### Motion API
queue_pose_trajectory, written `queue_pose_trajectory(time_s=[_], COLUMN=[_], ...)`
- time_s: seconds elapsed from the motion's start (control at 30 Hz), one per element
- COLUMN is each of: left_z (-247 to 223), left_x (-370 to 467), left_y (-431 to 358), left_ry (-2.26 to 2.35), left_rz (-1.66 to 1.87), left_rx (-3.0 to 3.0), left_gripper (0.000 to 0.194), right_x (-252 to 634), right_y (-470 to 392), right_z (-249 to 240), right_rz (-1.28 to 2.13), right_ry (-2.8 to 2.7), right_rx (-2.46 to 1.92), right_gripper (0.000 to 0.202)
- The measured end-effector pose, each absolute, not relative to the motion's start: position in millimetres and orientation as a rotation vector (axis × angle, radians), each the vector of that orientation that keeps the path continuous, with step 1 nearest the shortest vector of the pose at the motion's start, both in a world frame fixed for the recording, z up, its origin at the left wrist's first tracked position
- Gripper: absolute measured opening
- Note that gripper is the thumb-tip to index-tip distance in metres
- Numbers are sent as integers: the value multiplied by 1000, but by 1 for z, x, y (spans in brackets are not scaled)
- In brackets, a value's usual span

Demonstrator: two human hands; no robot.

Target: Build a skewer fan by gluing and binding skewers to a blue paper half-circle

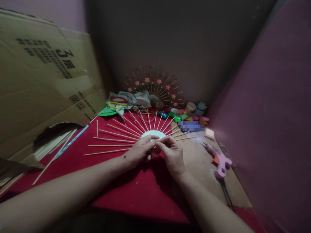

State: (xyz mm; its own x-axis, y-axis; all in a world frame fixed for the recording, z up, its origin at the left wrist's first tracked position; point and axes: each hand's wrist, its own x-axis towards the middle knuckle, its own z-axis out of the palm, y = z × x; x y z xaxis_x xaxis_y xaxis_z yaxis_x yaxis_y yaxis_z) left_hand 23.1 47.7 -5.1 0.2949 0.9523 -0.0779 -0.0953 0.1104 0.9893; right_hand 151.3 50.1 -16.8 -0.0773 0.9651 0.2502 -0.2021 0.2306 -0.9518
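Left hand [143, 149] and right hand [172, 152], grips unclear, meet at a stick fan [152, 133] on red surface [136, 194] beside a purple wall [264, 106].

Pale base [152, 133], perhaps half-round, partly behind hands [141, 150] [174, 157]; cardboard box [46, 77] cut off left.

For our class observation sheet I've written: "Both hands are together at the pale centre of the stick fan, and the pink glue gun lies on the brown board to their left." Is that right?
One side is wrong: the head view shows the pink glue gun on the brown board to their right. The left hand and right hand are indeed together at the pale centre.
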Motion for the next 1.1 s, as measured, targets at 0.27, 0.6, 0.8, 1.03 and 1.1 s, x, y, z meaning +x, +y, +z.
queue_pose_trajectory(time_s=[0.27,0.6,0.8,1.03,1.1], left_z=[-9,-10,-11,-12,-13], left_x=[24,22,22,24,24], left_y=[52,50,48,47,47], left_ry=[843,928,915,964,976], left_rz=[963,955,980,985,985], left_rx=[1101,1195,1223,1277,1275], left_gripper=[27,33,35,38,36], right_x=[152,151,149,149,149], right_y=[51,51,49,44,44], right_z=[-18,-21,-16,-11,-11], right_rz=[1193,1178,1214,1274,1285], right_ry=[-1246,-1243,-1186,-1176,-1188], right_rx=[-814,-830,-843,-840,-848], right_gripper=[11,9,9,11,12])
